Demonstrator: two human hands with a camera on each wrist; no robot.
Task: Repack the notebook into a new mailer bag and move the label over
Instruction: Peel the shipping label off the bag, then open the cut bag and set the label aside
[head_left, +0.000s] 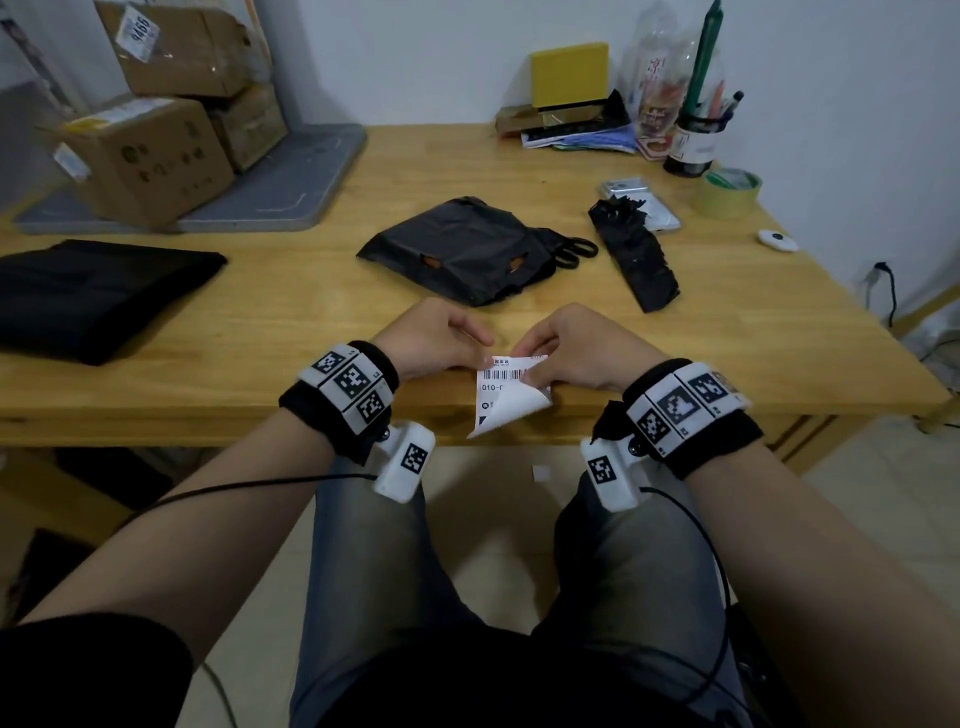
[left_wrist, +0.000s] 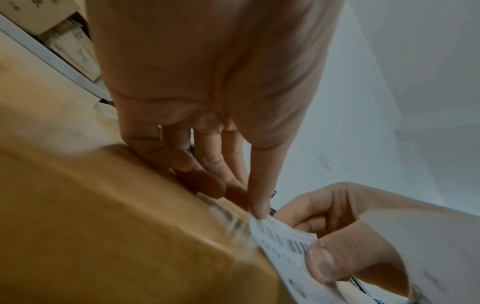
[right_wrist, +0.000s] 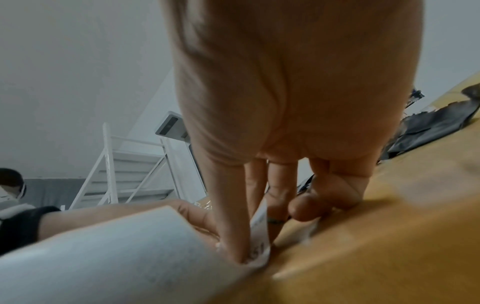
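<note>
pale walls and a wooden bench (head_left: 260, 332) frame the work: both hands sit at the near edge, pinching a white shipping label (head_left: 506, 395) between them. the left hand (head_left: 431, 340) nips its top left corner, the right hand (head_left: 574, 348) grips the right side with thumb on the print. the lower part hangs off the bench edge with one corner curled up.

the torn black mailer bag (head_left: 467, 252), notebook apparently inside it with something brownish showing through the tears, lies in the middle, farther back; a folded black stack (head_left: 93, 296), probably new bags, lies far left.

risks, as i judge them: the curled corner could fold onto itself and stick, or the thin paper could tear through the barcode if the hands pull apart unevenly. whether a backing is being peeled i cannot tell.

the head view alone shows the curl and the layout. the left wrist view shows the right thumb (left_wrist: 324, 265) flat beside the barcode (left_wrist: 296, 245). the right wrist view shows the label's edge (right_wrist: 259, 236) squeezed between thumb and fingers, pressed close to the bench top.
</note>
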